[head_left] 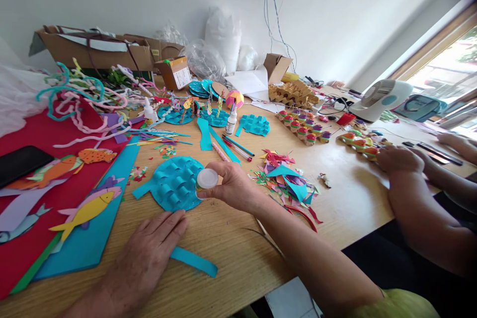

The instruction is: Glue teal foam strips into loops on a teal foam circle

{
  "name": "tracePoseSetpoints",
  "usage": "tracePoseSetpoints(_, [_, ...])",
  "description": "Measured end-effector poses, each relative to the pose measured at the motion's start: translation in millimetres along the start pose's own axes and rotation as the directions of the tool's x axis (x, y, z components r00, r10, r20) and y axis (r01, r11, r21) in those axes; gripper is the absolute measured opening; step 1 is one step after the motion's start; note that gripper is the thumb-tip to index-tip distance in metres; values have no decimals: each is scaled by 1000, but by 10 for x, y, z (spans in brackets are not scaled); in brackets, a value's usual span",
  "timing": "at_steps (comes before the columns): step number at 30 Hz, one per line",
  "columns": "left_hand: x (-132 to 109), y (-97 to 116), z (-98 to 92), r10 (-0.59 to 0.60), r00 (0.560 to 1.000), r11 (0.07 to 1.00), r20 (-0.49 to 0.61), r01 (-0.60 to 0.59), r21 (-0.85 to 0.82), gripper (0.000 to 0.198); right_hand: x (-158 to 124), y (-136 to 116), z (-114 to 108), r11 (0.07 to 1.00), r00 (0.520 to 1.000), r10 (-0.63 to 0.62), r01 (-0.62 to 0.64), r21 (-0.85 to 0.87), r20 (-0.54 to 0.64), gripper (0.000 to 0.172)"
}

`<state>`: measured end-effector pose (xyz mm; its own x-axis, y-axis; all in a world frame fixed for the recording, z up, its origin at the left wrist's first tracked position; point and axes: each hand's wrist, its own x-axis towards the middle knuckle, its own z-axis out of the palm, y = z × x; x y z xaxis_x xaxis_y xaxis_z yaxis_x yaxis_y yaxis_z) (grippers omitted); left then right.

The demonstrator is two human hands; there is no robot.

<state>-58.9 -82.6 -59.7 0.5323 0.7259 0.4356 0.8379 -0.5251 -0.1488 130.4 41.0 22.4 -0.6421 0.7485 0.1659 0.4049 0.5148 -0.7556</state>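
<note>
My right hand (233, 186) is closed around a small white glue bottle (206, 179), its round base facing me, held over the right edge of a teal paper disc covered in curled loops (173, 182). My left hand (149, 251) lies flat and open on the wooden table, fingertips just below that disc. A loose teal paper strip (194, 261) lies beside the left hand, partly under it.
Red and teal foam sheets with paper fish (87, 208) lie left, with a black phone (20, 164). Paper scraps (286, 181), pencils (238, 146), pipe cleaners (85, 94) and more teal discs (255, 124) crowd the middle. Another person's hand (398, 159) rests at right by decorated egg cartons (303, 126).
</note>
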Motion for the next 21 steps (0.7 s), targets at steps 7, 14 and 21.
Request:
tracePoseSetpoints(7, [1,-8,-12,-3,1000,1000,13,3,8,42,15,15,9,999,998,-45,44,-27,-46,23])
tracePoseSetpoints(14, [-39,-15,16,-30,998,998,51,33,-48,43,3,36,-5,998,998,-56,56,10,-37,23])
tracePoseSetpoints(21, [-62,-14,36,-32,997,998,73,35,-45,44,6,31,0,999,999,-47,47,18,-20,22])
